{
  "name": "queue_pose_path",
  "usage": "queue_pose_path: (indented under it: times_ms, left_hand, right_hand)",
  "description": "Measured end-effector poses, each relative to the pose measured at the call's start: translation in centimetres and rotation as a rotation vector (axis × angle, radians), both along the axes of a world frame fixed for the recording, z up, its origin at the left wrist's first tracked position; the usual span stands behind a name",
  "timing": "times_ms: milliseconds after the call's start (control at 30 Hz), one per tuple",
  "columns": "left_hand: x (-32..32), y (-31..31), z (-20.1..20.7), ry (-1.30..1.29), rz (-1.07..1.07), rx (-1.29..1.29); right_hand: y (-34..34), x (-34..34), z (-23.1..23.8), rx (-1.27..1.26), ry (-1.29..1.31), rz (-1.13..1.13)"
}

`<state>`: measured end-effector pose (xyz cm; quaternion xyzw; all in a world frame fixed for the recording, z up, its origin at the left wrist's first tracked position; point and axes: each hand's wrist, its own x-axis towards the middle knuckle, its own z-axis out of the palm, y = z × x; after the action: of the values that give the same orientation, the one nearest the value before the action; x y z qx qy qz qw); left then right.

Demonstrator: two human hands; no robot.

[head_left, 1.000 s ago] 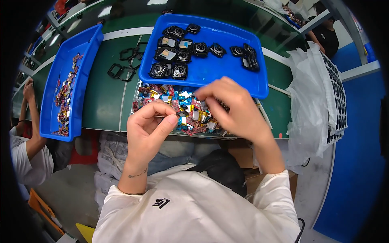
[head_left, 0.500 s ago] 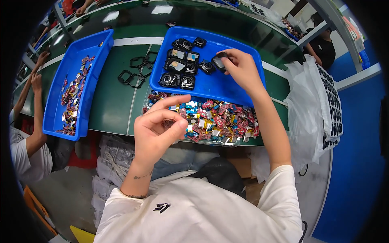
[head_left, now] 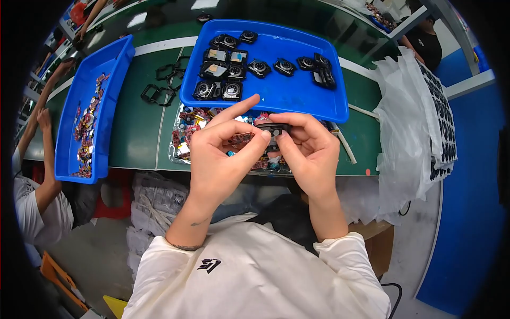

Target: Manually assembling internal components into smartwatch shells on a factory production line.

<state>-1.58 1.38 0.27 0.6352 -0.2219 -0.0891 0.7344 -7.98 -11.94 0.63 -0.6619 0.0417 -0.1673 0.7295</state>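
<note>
My left hand [head_left: 219,151] and my right hand [head_left: 313,151] meet in front of the blue tray. Between them is a small black watch case [head_left: 276,127], seen edge-on. The right thumb and fingers grip it. At its left end the left thumb and a bent finger pinch, while the left index finger points up and away. Whether a small part sits in the left pinch is hidden. Under the hands lies a clear tray of small red circuit boards with silver, blue and yellow parts [head_left: 183,135], partly covered by them.
The blue tray [head_left: 319,101] holds several black watch cases [head_left: 258,68]. Black frames [head_left: 158,95] lie on the green table to its left. Further left stands a long blue tray [head_left: 101,159] of small boards, near a co-worker's arms. White sheeting [head_left: 396,122] and stacked black parts are at right.
My right hand has come from over the blue tray, toward me, to meet my left hand. Cases at the tray's right side now show. The view has shifted slightly.
</note>
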Motion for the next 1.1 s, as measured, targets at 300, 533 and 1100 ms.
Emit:
queue_pose_path:
  times_ms: [300,533,1100]
  left_hand:
    - [-0.6,-0.4,-0.4,-0.036,0.031,0.025]
    - [-0.4,-0.3,-0.6,-0.092,0.039,0.066]
    - [-0.9,-0.5,-0.8,-0.183,0.139,0.176]
  right_hand:
    - [0.2,-0.2,-1.2,-0.017,-0.052,-0.08]
    - [0.6,-0.4,-1.1,0.082,-0.036,-0.047]
    - [0.4,-0.3,-1.7,-0.033,-0.099,-0.05]
